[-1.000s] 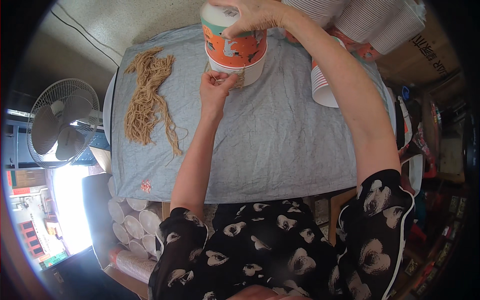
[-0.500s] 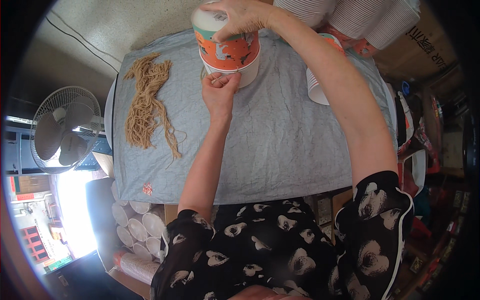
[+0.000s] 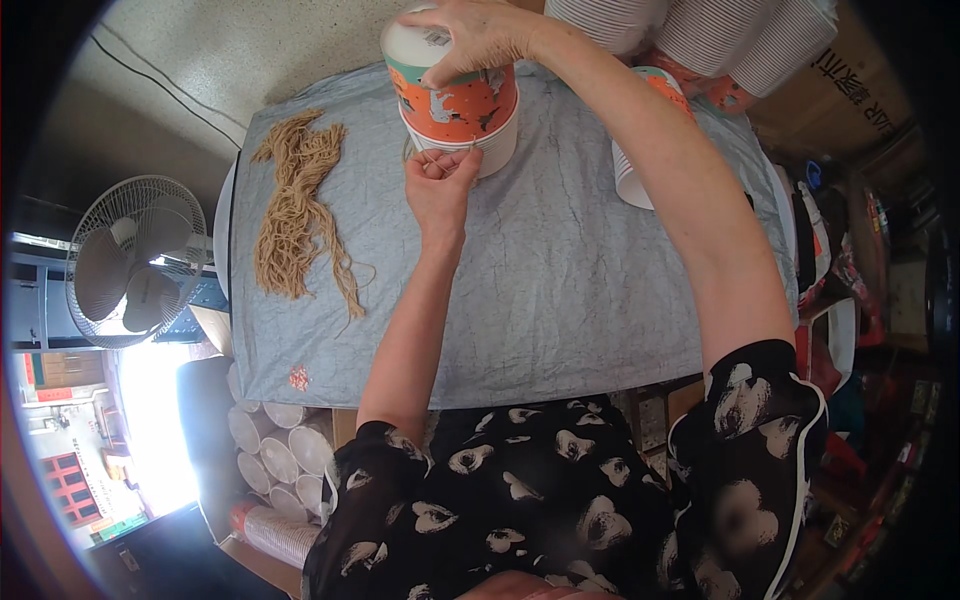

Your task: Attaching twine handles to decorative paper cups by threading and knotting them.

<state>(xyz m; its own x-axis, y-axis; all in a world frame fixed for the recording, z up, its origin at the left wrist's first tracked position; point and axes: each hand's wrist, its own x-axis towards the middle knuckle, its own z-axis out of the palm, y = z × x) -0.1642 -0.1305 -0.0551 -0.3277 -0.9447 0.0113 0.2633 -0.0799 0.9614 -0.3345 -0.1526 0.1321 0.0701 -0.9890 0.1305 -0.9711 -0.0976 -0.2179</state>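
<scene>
An orange printed paper bucket [image 3: 455,112] with a green band stands upside down, its white base up, over white nested rims [image 3: 500,150] at the far middle of the table. My right hand [image 3: 480,38] reaches over from the right and grips its base, with the thumb pressed on the near side. At the lower rim, my left hand [image 3: 440,185] pinches a thin cord [image 3: 432,160] against the bucket's near side. The fingertips touch or nearly touch the rim there. A loose bundle of tan cords [image 3: 297,210] lies to the left of my left hand.
A grey cloth [image 3: 560,300] covers the table. More cups [image 3: 632,185] lie on their side beyond my right forearm, near stacked white containers [image 3: 720,35] and a cardboard box [image 3: 850,80]. A fan [image 3: 140,260] stands at left, above packed round containers [image 3: 280,455].
Little differs. My left fingers have shifted slightly on the cord at the rim, while my right hand keeps its grip on the bucket.
</scene>
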